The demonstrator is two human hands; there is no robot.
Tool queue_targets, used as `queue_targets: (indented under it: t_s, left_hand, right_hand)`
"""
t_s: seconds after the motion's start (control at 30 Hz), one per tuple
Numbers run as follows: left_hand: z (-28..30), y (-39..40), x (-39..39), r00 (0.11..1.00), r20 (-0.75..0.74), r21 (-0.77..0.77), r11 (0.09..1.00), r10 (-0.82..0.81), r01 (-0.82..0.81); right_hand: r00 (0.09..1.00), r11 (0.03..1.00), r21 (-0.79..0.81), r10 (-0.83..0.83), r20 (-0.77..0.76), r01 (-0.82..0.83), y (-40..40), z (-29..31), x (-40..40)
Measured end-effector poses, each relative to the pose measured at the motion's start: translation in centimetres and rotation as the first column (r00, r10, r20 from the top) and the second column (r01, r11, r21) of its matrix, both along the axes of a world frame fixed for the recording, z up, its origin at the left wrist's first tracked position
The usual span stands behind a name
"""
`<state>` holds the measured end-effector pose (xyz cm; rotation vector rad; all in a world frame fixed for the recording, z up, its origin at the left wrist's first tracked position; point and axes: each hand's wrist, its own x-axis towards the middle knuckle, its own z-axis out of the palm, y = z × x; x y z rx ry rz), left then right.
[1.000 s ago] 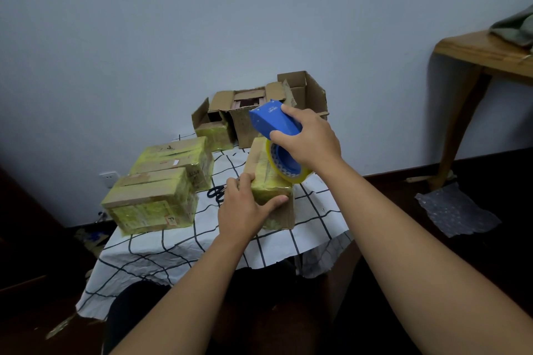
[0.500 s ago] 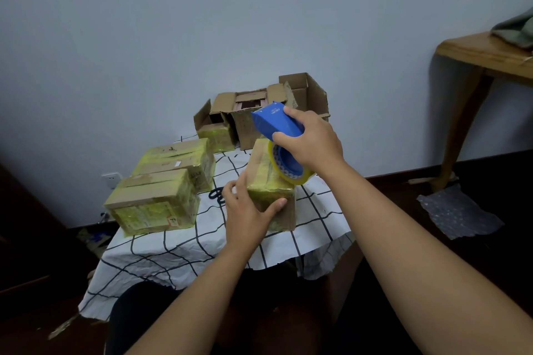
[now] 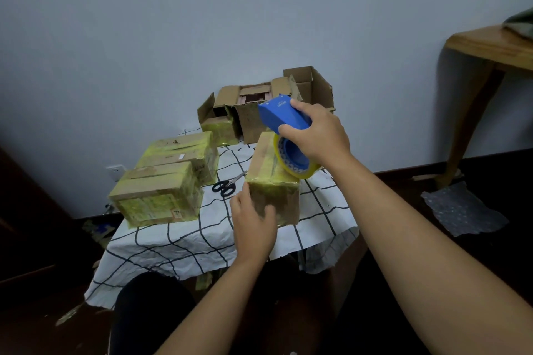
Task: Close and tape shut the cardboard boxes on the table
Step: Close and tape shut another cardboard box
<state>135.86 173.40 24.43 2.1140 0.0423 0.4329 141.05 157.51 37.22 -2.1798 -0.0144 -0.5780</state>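
My left hand is nearest to me, laid against the near face of the box that stands at the front of the table. The fingers wrap over its left corner and the thumb presses the front, so I brace the box more than I lift it. It looks light and fairly stiff, but its yellow tape skin is glossy and, I judge, slippery. The corners and edges are the best places to hold, because cardboard faces can dent under a hard squeeze.

Just above, my right hand curls firmly round the blue tape dispenser, with the yellow tape roll resting on the box's top right edge. I would keep the box pinned down so the pull of the tape does not drag it.

Left of the box lie black scissors. Beyond them sit two taped boxes, one before the other. At the far edge by the wall stand open boxes with their flaps up, not yet closed, and probably floppier to handle.
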Motion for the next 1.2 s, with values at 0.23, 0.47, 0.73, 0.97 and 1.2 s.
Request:
queue_targets:
  t_s: [0.23, 0.47, 0.73, 0.97, 1.2]
  left_hand:
    - [1.0, -0.2, -0.1, 0.999, 0.040, 0.041, 0.999, 0.014, -0.016]
    - [1.9, -0.4, 1.9, 0.938, 0.339, 0.361, 0.931, -0.072, -0.059]
    - [0.8, -1.1, 4.5, 0.890, 0.403, 0.483, 0.876, -0.215, -0.008]
    - [1.0, -0.9, 4.9, 0.893, 0.405, 0.432, 0.902, -0.195, 0.001]
    - [1.3, -2.2, 4.5, 0.890, 0.443, 0.406, 0.909, -0.109, -0.091]
  right_hand:
    - [1.000, 1.000, 0.005, -0.001, 0.003, 0.001, -0.2, 0.0, 0.0]
    - [1.000, 1.000, 0.002, -0.004, 0.000, 0.004, 0.1, 0.1, 0.0]
    - [1.000, 1.000, 0.026, 0.002, 0.015, -0.002, -0.3, -0.2, -0.1]
    - [0.999, 1.000, -0.024, 0.009, 0.031, -0.009, 0.2, 0.0, 0.0]
    - [1.000, 1.000, -0.027, 0.002, 0.015, -0.001, 0.2, 0.1, 0.0]
